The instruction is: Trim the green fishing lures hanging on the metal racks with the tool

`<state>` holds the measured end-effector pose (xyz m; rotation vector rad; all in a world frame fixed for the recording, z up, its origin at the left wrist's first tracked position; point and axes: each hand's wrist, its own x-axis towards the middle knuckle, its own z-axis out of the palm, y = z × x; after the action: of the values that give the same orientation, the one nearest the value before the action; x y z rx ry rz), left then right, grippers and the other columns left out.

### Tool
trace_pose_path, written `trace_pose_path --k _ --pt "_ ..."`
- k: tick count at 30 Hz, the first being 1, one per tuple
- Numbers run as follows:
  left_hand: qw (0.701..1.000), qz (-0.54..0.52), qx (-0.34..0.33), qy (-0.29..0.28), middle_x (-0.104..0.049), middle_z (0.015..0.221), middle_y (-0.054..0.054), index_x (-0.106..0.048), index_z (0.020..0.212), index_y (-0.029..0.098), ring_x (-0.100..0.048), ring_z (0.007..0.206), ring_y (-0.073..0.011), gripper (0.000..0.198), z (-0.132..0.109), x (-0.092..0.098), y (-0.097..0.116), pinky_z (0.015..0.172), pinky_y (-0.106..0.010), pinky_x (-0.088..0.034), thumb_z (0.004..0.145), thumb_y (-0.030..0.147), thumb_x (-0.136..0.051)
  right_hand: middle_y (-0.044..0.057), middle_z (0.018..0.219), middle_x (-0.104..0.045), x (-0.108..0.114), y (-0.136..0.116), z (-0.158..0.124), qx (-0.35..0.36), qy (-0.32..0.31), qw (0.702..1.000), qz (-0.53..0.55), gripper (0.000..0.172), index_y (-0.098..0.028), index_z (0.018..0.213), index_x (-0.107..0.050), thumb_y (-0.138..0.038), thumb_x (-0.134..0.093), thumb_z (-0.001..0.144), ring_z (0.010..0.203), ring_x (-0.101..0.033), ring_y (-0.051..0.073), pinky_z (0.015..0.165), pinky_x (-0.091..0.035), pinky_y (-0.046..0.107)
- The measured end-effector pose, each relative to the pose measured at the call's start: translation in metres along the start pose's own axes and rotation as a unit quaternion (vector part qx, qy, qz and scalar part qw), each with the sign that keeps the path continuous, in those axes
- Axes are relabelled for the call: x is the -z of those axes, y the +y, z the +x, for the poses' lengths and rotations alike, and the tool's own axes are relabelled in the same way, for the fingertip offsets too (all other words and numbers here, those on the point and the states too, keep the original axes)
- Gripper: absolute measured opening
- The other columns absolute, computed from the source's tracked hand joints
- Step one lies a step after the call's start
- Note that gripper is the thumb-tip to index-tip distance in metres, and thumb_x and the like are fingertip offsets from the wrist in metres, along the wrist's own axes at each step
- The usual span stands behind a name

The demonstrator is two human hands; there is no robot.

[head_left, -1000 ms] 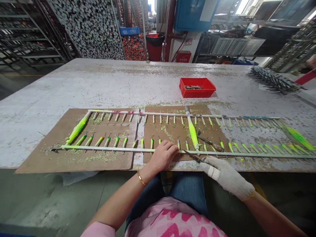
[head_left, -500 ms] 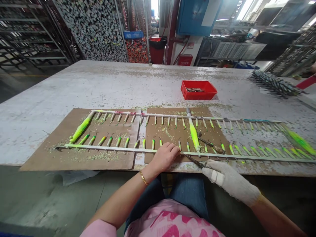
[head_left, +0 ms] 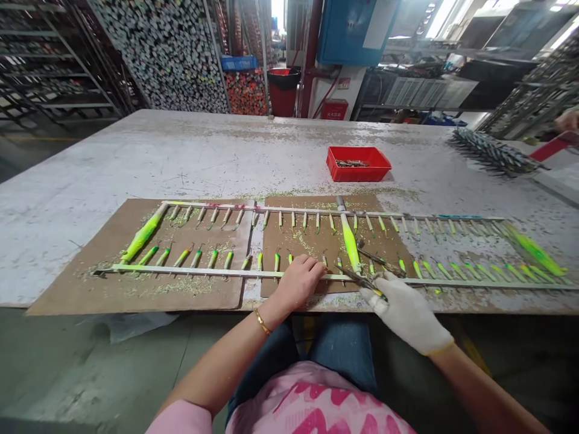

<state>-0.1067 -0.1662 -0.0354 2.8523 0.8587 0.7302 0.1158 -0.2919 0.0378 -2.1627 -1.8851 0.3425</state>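
Note:
A long metal rack lies across the table, its near bar (head_left: 181, 270) and far bar (head_left: 294, 210) lined with small yellow-green painted pieces with hooks (head_left: 229, 260). Thick yellow-green coated crosspieces (head_left: 349, 241) join the bars. My bare left hand (head_left: 301, 278) is closed over the near bar, left of the middle crosspiece; its fingertips are partly hidden. My gloved right hand (head_left: 402, 310) grips a pair of pliers (head_left: 357, 278), whose tips point left across the near bar, close to a hooked piece. A second dark tool (head_left: 384, 263) lies beyond my right hand.
Brown cardboard sheets (head_left: 99, 241) strewn with yellow-green flakes lie under the rack. A red bin (head_left: 359, 175) with small metal bits stands farther back. At the right are a bundle of dark spiky pieces (head_left: 493, 150) and another person's hand (head_left: 567, 120).
My right hand has moved up and left with the pliers, bringing them over the near bar. My left hand stays on the bar. The whole view has shifted slightly.

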Motion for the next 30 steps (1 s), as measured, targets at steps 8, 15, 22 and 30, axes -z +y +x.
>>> trace_pose_path --k 8,15,22,30 --pt "0.999 0.019 0.026 0.012 -0.066 0.092 -0.005 -0.059 0.102 0.02 -0.057 0.088 -0.0218 0.011 -0.003 0.002 0.005 0.079 -0.036 -0.043 0.103 0.026 -0.051 0.006 0.09 -0.07 0.005 0.008 -0.004 0.007 -0.121 0.973 0.195 0.037 -0.024 0.086 -0.067 -0.059 -0.055 0.09 0.081 -0.063 0.023 0.076 -0.051 0.035" --pt "0.996 0.041 0.076 -0.014 -0.065 0.085 -0.006 -0.061 0.096 0.019 -0.057 0.084 -0.0237 0.007 0.008 0.005 0.008 0.075 -0.038 -0.042 0.099 0.023 -0.057 0.007 0.091 -0.067 0.024 0.012 -0.007 -0.054 -0.034 0.987 0.149 0.045 -0.025 0.079 -0.063 -0.065 -0.047 0.091 0.084 -0.062 0.025 0.076 -0.048 0.035" --pt "0.962 0.134 0.239 -0.001 -0.067 0.084 -0.011 -0.061 0.089 0.016 -0.061 0.082 -0.0256 0.028 -0.001 0.031 -0.009 0.072 -0.037 -0.042 0.096 0.043 -0.062 0.006 0.087 -0.068 0.016 0.016 -0.014 -0.064 -0.08 0.969 0.223 0.047 -0.023 0.08 -0.065 -0.07 -0.056 0.085 0.084 -0.06 0.025 0.076 -0.047 0.035" --pt "0.941 0.11 0.278 -0.159 -0.075 0.085 -0.014 -0.068 0.091 0.014 -0.07 0.086 -0.0314 0.033 0.019 0.052 -0.01 0.072 -0.037 -0.041 0.087 0.047 -0.073 0.003 0.081 -0.063 0.005 0.001 -0.011 -0.036 -0.136 0.938 0.317 0.047 -0.021 0.082 -0.063 -0.067 -0.055 0.089 0.075 -0.054 0.019 0.066 -0.043 0.031"
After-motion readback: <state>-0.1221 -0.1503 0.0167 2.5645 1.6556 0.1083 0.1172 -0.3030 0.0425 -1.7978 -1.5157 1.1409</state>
